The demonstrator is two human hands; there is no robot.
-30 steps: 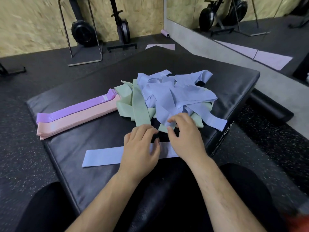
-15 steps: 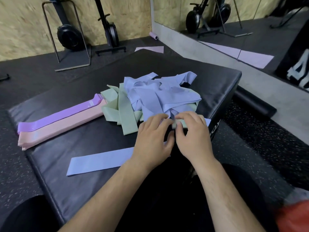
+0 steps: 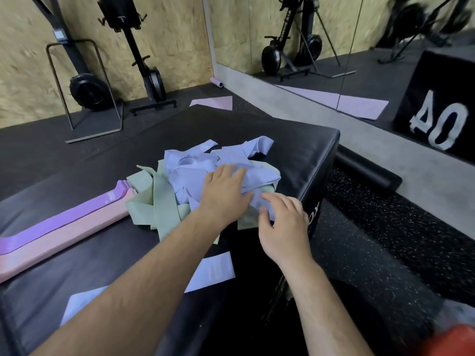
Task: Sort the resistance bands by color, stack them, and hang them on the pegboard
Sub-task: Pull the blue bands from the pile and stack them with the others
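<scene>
A tangled heap of blue bands (image 3: 195, 165) and green bands (image 3: 159, 201) lies on the black padded box (image 3: 303, 150). My left hand (image 3: 223, 194) rests flat on top of the blue heap, fingers spread. Just right of it, my right hand (image 3: 282, 224) hovers at the heap's near edge with fingers curled over a blue band end; whether it grips is unclear. One flat blue band (image 3: 213, 271) lies near me, partly hidden under my left forearm. A purple stack (image 3: 64, 219) and a pink stack (image 3: 64, 240) lie side by side at the left.
The box's right edge drops to speckled floor (image 3: 385, 240). A black roller (image 3: 367, 170) lies below it. A black box marked 40 (image 3: 437, 109) shows at the right by the mirror. Exercise machines (image 3: 84, 80) stand against the wooden back wall. No pegboard is in view.
Both hands left the flat blue band and moved forward onto the heap; my left hand now lies on the blue bands. The view has swung to the right and closer.
</scene>
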